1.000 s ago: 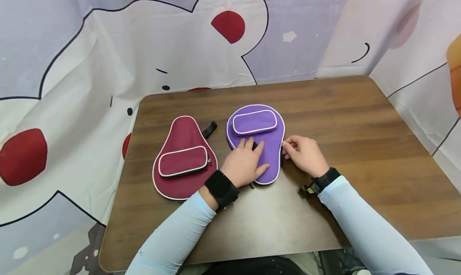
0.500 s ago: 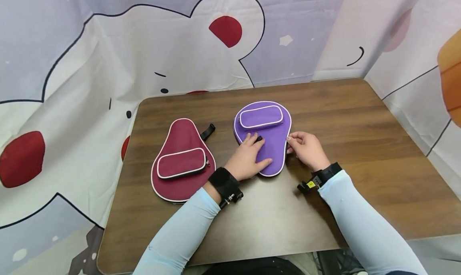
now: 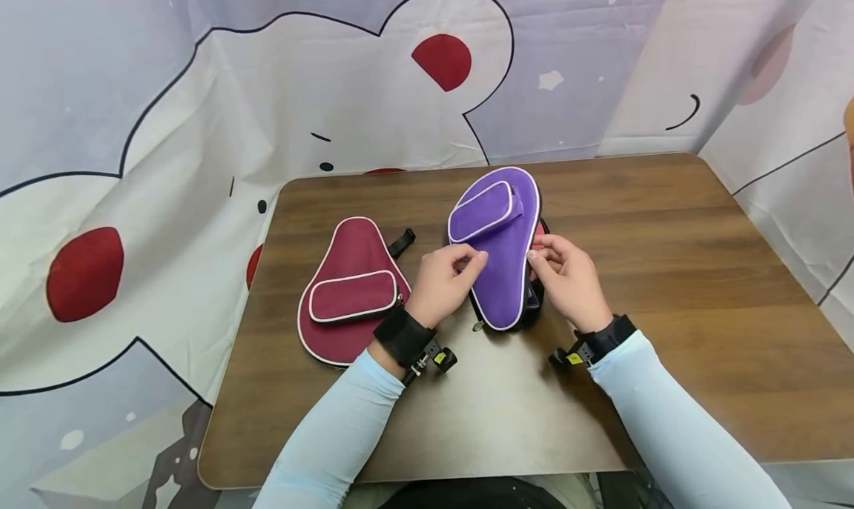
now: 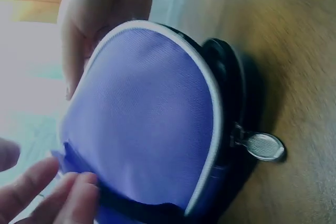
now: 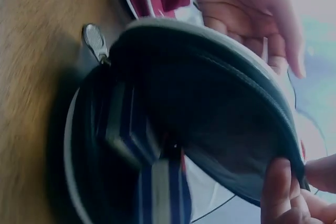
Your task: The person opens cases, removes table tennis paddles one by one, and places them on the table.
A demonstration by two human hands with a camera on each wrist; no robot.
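Purple case [image 3: 502, 257]: paddle-shaped, white piping round its edge, a zipped pocket on the upper flap; we hold it between our two hands, near the middle of the table, its top flap lifted open and tilted up.
Inside of the case: dark lining in the right wrist view, with a handle striped blue and white lying in the lower half [image 5: 157, 182]; we see a bit of red at the far edge in the head view.
Zip pull [image 4: 264, 146]: silver, hanging at the narrow near end of the purple case, just above the wood.
Writing: we can read no brand or label on the purple case.
Left hand [image 3: 442, 283]: our fingers pinch the left edge of the lifted flap.
Right hand [image 3: 565, 279]: our fingertips [image 5: 281, 190] pinch the flap's right rim.
Maroon case [image 3: 350, 290]: same shape, white piping, zipped shut, lying flat just left of our left hand, a black strap [image 3: 401, 242] at its far side.
Table [image 3: 667, 272]: dark wood grain, under both hands.
Backdrop [image 3: 267, 87]: cartoon-print cloth beyond our hands.
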